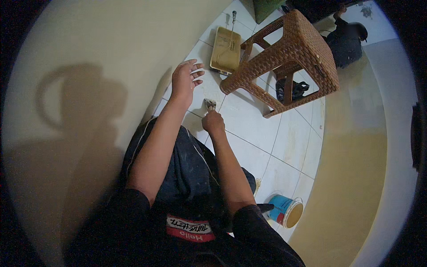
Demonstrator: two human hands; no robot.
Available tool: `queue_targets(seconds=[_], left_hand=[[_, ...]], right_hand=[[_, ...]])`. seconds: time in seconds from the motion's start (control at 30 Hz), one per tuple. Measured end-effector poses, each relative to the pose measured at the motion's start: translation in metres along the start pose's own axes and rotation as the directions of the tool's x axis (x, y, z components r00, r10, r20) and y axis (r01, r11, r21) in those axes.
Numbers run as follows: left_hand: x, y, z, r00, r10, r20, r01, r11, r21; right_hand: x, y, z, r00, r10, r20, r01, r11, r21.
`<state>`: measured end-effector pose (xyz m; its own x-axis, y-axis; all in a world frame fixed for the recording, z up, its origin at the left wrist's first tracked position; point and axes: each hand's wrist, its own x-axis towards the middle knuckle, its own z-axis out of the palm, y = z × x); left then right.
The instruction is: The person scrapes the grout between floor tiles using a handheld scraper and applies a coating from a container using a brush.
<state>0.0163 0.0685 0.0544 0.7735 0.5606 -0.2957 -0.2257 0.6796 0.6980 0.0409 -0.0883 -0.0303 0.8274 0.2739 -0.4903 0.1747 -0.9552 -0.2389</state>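
My left hand (pixel 184 82) is raised beside the wall with its fingers spread, holding nothing. Closed around a handle, my right hand (pixel 213 122) grips a small paint-stained scraper (pixel 210 104). Its flat, blotchy end points away from me, over the white floor tiles. Just beyond both hands lies a yellowish paint tray (pixel 226 52) with paint inside. A thin, long-handled tool (pixel 233 22) rests in the tray, its handle sticking out past the far end.
A brown woven-pattern plastic stool (pixel 289 53) stands right of the tray, with a black plastic bag (pixel 293 89) behind its legs. A blue paint bucket (pixel 284 210) is at lower right. The cream wall (pixel 133 35) rises closely on my left. Another person (pixel 349 44) is at the far right.
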Motion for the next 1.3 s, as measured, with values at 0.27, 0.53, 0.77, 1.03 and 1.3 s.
queue_targets(seconds=[0.27,0.53,0.77,1.03,1.3], left_hand=[[0.003,-0.005,-0.002,0.998,0.020,0.055,-0.019,1.000,-0.015],[0.005,-0.006,-0.002,0.998,0.032,0.045,-0.033,0.999,0.031],[-0.001,0.000,0.006,1.000,0.017,0.000,-0.017,0.999,0.028],[-0.004,0.003,0.004,1.000,0.023,-0.017,-0.023,1.000,-0.001],[0.005,-0.009,0.001,0.996,-0.046,0.078,0.033,0.986,0.161]], right_hand=[[-0.001,-0.006,0.003,0.998,-0.029,-0.051,0.029,0.999,0.014],[0.000,-0.011,0.007,0.998,-0.001,-0.056,0.003,1.000,0.031],[-0.002,-0.016,0.007,1.000,-0.015,0.019,0.016,0.998,-0.058],[-0.004,-0.025,-0.004,0.999,0.013,0.044,-0.013,1.000,-0.001],[0.008,-0.019,-0.008,0.998,-0.040,-0.045,0.039,0.999,-0.016]])
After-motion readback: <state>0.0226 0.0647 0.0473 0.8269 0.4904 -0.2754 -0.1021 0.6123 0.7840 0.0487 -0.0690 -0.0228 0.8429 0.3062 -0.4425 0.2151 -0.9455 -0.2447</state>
